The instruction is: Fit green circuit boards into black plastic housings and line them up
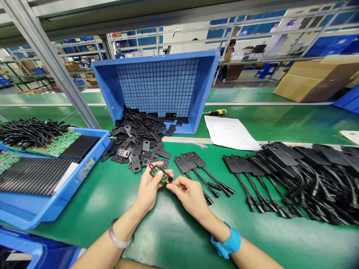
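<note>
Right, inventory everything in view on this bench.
Open casing with circuit board: one, black and green, centre
Tipped crate: one, blue, back
Flat covers: many, black, crate mouth
Tray: one, blue, left
Cabled boards: many, green, tray
Slim strips: many, black, tray
Cabled units: many, black, right
Paper sheets: several, white, right
Screwdriver: one, yellow and black, back
Cardboard box: one, brown, back right
Bench: one, green, throughout
Bangle: one, pale, left wrist
Wristband: one, blue, right wrist
Hands: two, centre
</note>
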{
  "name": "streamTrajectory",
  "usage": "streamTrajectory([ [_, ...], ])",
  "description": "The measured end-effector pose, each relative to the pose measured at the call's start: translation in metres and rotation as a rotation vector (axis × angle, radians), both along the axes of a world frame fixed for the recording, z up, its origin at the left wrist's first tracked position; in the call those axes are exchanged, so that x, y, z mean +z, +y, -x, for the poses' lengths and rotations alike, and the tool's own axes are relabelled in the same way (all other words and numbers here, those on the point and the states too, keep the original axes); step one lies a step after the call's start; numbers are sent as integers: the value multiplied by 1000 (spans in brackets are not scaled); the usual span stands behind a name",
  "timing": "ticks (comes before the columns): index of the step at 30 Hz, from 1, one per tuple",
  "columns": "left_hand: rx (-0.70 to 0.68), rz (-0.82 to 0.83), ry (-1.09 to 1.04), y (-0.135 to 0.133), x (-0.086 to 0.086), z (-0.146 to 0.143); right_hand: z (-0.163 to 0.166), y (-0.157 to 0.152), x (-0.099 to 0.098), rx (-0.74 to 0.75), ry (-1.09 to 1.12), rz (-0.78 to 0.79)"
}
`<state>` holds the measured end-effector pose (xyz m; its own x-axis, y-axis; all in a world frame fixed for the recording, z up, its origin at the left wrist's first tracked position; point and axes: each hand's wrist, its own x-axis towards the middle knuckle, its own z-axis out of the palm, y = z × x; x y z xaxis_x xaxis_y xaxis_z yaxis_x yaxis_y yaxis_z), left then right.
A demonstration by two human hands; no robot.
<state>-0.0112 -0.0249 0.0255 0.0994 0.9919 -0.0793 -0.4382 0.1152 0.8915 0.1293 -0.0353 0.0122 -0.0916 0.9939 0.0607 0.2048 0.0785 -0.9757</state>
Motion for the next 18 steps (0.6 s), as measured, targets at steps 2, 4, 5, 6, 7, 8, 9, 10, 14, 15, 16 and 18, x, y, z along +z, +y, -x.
streamTrajectory([
  [2,27,-41,28,-2,-1,-2,0,0,0,10,-17,0],
  [4,47,-92,81,-3,-3,-2,1,1,-1,22,-31,21],
  [5,57,-121,114,-3,-3,-2,1,2,-1,24,-37,25],
  [6,66,-149,148,-3,-3,-2,1,3,0,26,-43,25],
  [7,74,-175,179,-2,-4,-1,1,4,0,29,-48,24],
  [8,77,-197,202,-2,-4,0,0,5,1,38,-53,24],
  [9,74,-209,213,-1,-3,1,0,7,2,52,-58,26],
  [10,63,-214,215,0,-3,2,-1,8,3,68,-63,29],
  [14,23,-239,253,-1,-1,2,-5,11,2,90,-88,25],
  [15,34,-256,285,-3,0,1,-5,11,1,91,-86,36],
  [16,51,-272,314,-4,0,0,-5,11,-1,93,-78,56],
  [18,75,-264,316,-5,0,-2,-3,10,-4,100,-54,86],
])
